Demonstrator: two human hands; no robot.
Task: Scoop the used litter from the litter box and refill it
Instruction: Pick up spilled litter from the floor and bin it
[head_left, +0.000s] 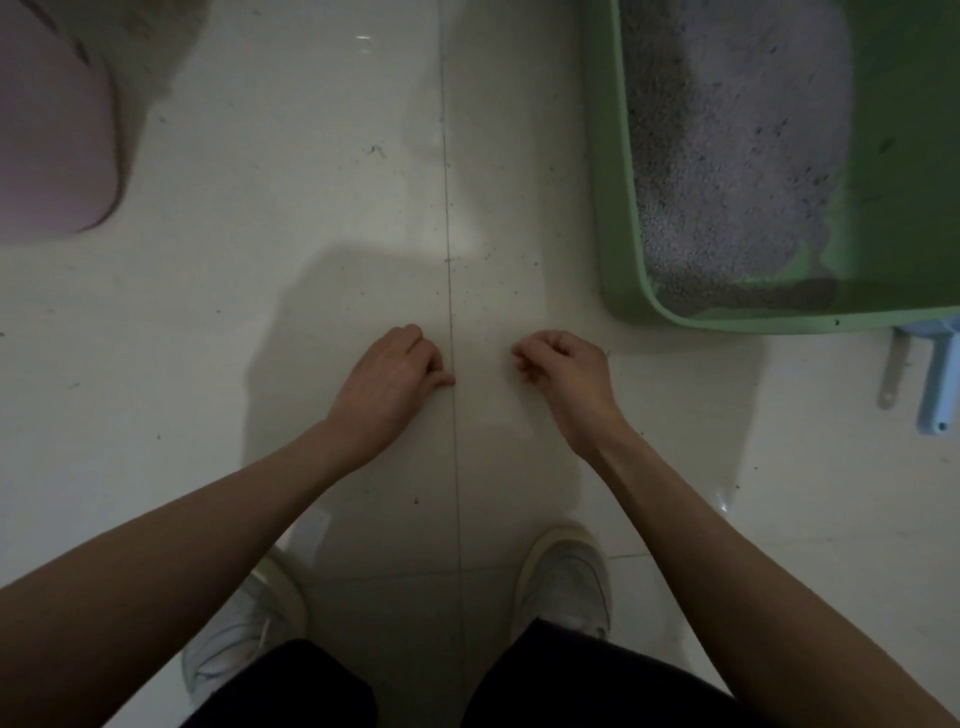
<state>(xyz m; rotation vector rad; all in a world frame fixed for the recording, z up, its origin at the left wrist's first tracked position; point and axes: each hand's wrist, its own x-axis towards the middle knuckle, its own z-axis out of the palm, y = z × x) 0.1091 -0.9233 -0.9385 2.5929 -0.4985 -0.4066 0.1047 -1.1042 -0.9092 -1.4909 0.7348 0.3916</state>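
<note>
A green litter box (608, 208) sits on the floor at the upper right, holding grey litter (737, 145) piled toward its left side. A blue scoop handle (937, 384) and a grey handle (893, 374) lie just below the box's near rim at the far right. My left hand (392, 371) and my right hand (563, 366) hang over the bare tile floor in the middle, fingers loosely curled and holding nothing. Both hands are well left of the box and the scoop.
A pink rounded container (52, 135) stands at the upper left. Scattered litter grains dot the white tile floor (291, 208) near the grout line. My white shoes (566, 577) stand below the hands.
</note>
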